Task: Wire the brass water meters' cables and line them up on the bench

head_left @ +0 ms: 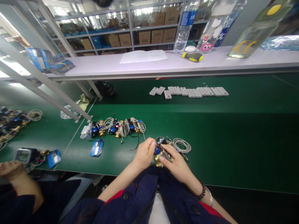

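My left hand (144, 153) is closed in a pinch near the front edge of the green bench, at the top of a brass-bodied meter (158, 158) with a blue cap. What its fingertips hold is too small to make out; it may be a thin wire. Opposite it, my right hand (177, 161) is wrapped round a dark grey plier-like tool (167, 155), whose tip points at the left fingertips. Both hands partly cover the meter. A coiled pale cable (182, 145) lies just behind my right hand.
Several similar meters (114, 128) with coiled cables stand to the left, near a blue packet (97, 147). White rectangular pieces (193, 92) form a row at the back. A shelf (98, 67) above carries bottles and a yellow-black screwdriver (192, 57). A co-worker's hand (11, 169) is far left.
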The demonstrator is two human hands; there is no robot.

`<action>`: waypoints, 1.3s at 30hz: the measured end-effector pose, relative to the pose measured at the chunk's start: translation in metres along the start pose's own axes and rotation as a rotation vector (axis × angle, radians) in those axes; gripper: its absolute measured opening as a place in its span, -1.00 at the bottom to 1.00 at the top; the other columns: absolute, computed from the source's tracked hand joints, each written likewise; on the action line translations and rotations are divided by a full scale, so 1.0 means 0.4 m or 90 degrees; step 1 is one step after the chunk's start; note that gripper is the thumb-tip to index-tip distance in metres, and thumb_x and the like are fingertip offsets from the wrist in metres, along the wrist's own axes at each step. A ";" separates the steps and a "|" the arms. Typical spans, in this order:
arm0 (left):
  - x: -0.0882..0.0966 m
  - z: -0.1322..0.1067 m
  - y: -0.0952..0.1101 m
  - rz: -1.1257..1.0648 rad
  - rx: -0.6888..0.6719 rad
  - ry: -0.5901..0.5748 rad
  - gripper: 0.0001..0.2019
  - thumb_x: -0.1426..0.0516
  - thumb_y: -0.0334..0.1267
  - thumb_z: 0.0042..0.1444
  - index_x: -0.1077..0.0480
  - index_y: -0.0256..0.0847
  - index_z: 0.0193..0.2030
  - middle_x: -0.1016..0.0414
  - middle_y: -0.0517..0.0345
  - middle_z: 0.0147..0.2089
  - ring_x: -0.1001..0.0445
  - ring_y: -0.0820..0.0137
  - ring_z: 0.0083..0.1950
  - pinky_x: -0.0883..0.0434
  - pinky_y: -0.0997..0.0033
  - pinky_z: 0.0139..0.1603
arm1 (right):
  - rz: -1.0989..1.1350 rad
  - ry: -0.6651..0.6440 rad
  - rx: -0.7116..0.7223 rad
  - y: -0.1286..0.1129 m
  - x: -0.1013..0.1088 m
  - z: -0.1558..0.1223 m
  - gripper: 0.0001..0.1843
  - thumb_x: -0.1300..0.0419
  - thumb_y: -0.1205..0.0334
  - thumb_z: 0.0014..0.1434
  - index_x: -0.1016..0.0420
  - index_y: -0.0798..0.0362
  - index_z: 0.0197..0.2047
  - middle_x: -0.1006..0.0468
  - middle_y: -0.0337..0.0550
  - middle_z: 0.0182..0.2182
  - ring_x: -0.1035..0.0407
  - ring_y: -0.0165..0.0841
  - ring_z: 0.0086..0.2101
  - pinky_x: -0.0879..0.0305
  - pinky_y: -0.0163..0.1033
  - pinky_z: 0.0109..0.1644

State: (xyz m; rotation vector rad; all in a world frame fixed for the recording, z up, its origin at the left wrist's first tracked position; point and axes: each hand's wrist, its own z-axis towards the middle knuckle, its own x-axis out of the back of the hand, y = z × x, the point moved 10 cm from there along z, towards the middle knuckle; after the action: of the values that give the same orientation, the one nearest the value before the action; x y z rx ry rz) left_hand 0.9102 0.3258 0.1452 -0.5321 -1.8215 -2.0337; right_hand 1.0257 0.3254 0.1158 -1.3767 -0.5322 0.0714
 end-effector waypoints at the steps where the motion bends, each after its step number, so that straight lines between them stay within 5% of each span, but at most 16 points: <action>1: -0.002 -0.001 0.000 0.011 -0.001 -0.004 -0.70 0.18 -0.12 0.24 -0.20 -0.19 -0.40 -0.29 0.22 -0.51 -0.31 0.45 -0.44 -0.24 0.47 -0.38 | 0.002 0.000 -0.002 0.002 0.001 0.000 -0.59 -0.16 0.11 0.06 -0.45 0.00 0.00 -0.44 -0.05 -0.03 -0.28 -0.18 0.01 -0.21 -0.05 0.13; 18: -0.040 -0.003 -0.004 0.099 -0.029 -0.081 -0.71 0.14 -0.25 0.22 -0.33 -0.24 -0.40 -0.41 0.15 -0.39 -0.35 0.44 -0.35 -0.25 0.48 -0.29 | 0.125 -0.038 -0.094 0.069 -0.014 -0.012 -0.58 -0.23 0.04 0.01 -0.52 0.08 -0.09 -0.55 -0.06 -0.15 -0.42 -0.17 -0.16 -0.31 -0.08 -0.01; 22: -0.086 0.000 -0.067 0.142 0.019 -0.128 -0.73 0.11 -0.28 0.21 -0.34 -0.24 -0.41 -0.41 0.17 -0.42 -0.35 0.43 -0.36 -0.24 0.48 -0.32 | 0.067 0.020 -0.122 0.129 -0.008 -0.024 -0.63 -0.23 0.11 -0.03 -0.55 0.06 -0.13 -0.55 -0.06 -0.15 -0.41 -0.14 -0.13 -0.28 -0.06 0.02; 26: -0.174 -0.004 -0.159 0.267 0.053 -0.194 -0.72 0.10 -0.29 0.23 -0.39 -0.24 -0.35 -0.43 0.12 -0.39 -0.37 0.40 -0.35 -0.29 0.47 -0.31 | -0.006 0.108 -0.193 0.265 0.055 -0.071 -0.64 -0.22 0.08 -0.12 -0.57 0.04 -0.23 -0.57 -0.04 -0.20 -0.41 -0.09 -0.15 -0.26 -0.02 0.02; 29: -0.264 0.008 -0.212 0.365 -0.035 -0.238 -0.75 0.03 -0.28 0.21 -0.39 -0.17 -0.05 -0.43 0.00 -0.09 -0.40 0.31 -0.08 -0.34 0.36 -0.08 | -0.057 0.235 -0.287 0.380 0.163 -0.144 -0.57 -0.23 -0.06 -0.21 -0.56 0.04 -0.30 -0.57 0.00 -0.24 -0.41 -0.05 -0.17 -0.26 0.00 0.00; 33: -0.395 0.043 -0.277 0.501 -0.190 -0.335 -0.57 -0.08 -0.33 0.12 -0.26 -0.06 0.15 -0.05 -0.04 0.33 0.02 0.14 0.34 -0.08 -0.06 0.25 | -0.084 0.355 -0.389 0.454 0.268 -0.259 -0.45 -0.16 -0.19 -0.22 -0.52 0.06 -0.28 -0.57 0.02 -0.24 -0.41 -0.04 -0.19 -0.28 -0.02 -0.04; 36: -0.418 0.115 -0.325 0.567 -0.158 -0.333 -0.66 0.01 -0.41 0.15 -0.35 -0.08 0.04 -0.06 0.06 0.33 0.10 0.17 0.37 -0.11 -0.14 0.22 | -0.062 0.410 -0.435 0.463 0.278 -0.338 -0.42 -0.16 -0.20 -0.22 -0.51 0.08 -0.26 -0.56 0.02 -0.22 -0.40 -0.05 -0.18 -0.27 -0.04 -0.02; 39: -0.382 0.209 -0.354 0.595 -0.079 -0.270 -0.64 0.08 -0.44 0.16 -0.37 -0.17 0.03 -0.06 -0.02 0.33 0.12 0.06 0.36 -0.27 -0.11 0.09 | -0.013 0.439 -0.466 0.469 0.239 -0.407 -0.43 -0.20 -0.17 -0.22 -0.52 0.08 -0.23 -0.56 0.01 -0.19 -0.39 -0.05 -0.13 -0.25 -0.03 0.03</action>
State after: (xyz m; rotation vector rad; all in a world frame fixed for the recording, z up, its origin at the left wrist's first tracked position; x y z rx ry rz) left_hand 0.9748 0.4263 -0.0448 -1.5860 -1.2259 -1.4231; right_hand 1.2231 0.2504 -0.0461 -1.9695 0.0347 -0.6536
